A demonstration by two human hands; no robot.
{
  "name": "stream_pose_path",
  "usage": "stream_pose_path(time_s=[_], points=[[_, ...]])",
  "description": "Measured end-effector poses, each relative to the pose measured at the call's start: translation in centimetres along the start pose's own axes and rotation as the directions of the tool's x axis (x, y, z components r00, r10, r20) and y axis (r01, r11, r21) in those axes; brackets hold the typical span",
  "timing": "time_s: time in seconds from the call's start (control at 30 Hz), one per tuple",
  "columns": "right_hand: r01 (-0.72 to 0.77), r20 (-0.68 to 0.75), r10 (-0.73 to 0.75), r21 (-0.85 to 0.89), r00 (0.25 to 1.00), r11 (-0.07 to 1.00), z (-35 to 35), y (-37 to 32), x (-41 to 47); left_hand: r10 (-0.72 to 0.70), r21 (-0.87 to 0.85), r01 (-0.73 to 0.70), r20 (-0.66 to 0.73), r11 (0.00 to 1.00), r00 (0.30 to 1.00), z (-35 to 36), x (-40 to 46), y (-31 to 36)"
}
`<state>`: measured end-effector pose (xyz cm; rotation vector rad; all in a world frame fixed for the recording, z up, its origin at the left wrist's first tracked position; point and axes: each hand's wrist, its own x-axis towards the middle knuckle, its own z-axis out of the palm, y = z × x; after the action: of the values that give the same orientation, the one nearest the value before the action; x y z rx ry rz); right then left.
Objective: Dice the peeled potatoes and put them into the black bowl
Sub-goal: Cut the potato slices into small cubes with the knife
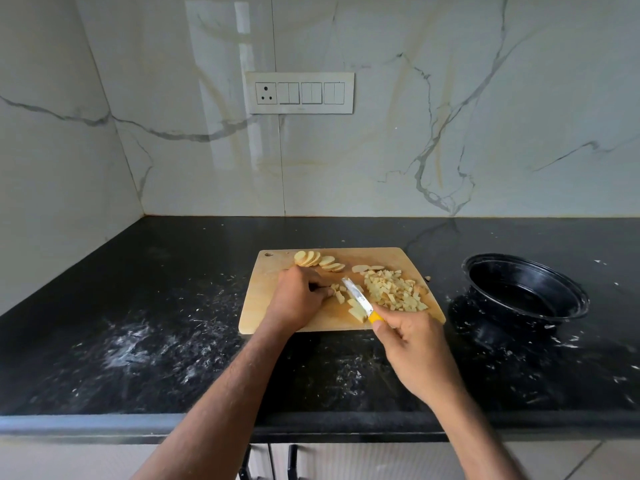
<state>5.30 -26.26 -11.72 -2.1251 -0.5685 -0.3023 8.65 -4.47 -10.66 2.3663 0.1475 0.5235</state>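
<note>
Marble-veined wall panels rise behind a black stone counter [166, 306] smeared with pale streaks, and one switch plate [300, 93] with a socket is set in the wall at twelve o'clock from the work area. One wooden cutting board [277, 317] lies on the counter in the middle of the view. One black bowl [526, 289] stands on the counter at three o'clock from the board, apart from it, tilted toward the camera; nothing lies between board and bowl except a stray potato bit [428, 278] just off the board's right edge.

On the board, a fanned row of potato slices [318, 260] sits along the far edge at about eleven o'clock; too overlapped to count exactly. A heap of diced potato [394, 289] covers the right part of the board at two o'clock, too many pieces to count. A few loose cut pieces [339, 294] lie at the centre, between the two hands.

One left hand [299, 299] reaches in from six o'clock, knuckles up, fingers curled down and pinching the pieces against the board. One right hand [412, 344] comes from five o'clock, fingers wrapped round the yellow handle of a single knife [358, 299], whose blade points toward eleven o'clock and rests among the cut pieces beside the left fingertips.
</note>
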Motion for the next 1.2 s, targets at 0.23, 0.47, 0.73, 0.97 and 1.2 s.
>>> stream_pose_path(time_s=[0.23,0.47,0.73,0.97,1.2], points=[[0.101,0.035,-0.095,-0.262,0.995,0.96,1.7,-2.7,-0.1,0.02,-0.133,-0.034,-0.106,0.991,0.994,-0.6,0.0,-0.5],[0.01,-0.002,-0.013,-0.498,1.0,0.867,1.0,-2.9,-0.1,-0.015,-0.174,-0.004,-0.108,0.985,0.994,-0.5,0.0,-0.6],[-0.076,-0.099,0.033,-0.461,0.995,0.884,1.1,-3.1,-0.2,0.053,-0.073,-0.055,-0.027,0.996,0.998,-0.1,0.1,-0.6],[0.037,0.004,-0.041,-0.496,0.999,0.868,1.5,-3.5,-0.6,0.181,-0.049,-0.181,-0.008,0.982,0.984,0.1,0.1,-0.7],[0.011,-0.004,-0.014,-0.452,1.0,0.892,1.2,-3.6,-0.9,0.179,0.174,-0.203,0.144,0.964,0.973,0.6,0.1,-0.5]])
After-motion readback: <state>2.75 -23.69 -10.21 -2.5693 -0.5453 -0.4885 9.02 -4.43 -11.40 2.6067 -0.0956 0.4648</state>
